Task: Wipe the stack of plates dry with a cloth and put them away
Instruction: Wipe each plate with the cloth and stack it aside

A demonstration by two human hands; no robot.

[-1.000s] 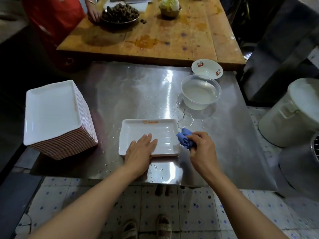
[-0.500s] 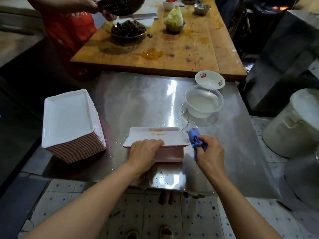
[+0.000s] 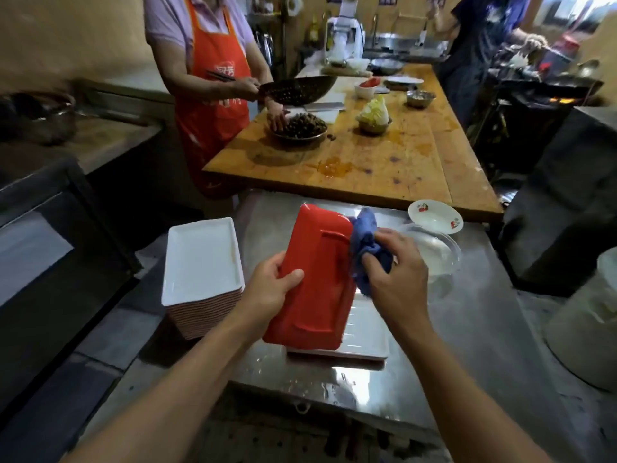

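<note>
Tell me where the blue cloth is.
In the head view, the blue cloth is bunched in the right hand, against the right edge of the raised red-backed plate.

On the steel table (image 3: 467, 329) my way left is blocked by the stack of plates (image 3: 203, 262) at the left edge. Far right, the clear bowl (image 3: 434, 252) and the small patterned dish (image 3: 434, 217) stand close together. A white plate (image 3: 364, 332) lies flat under the red plate (image 3: 314, 279) I hold. Bare steel runs between stack and red plate, and along the near right edge
</note>
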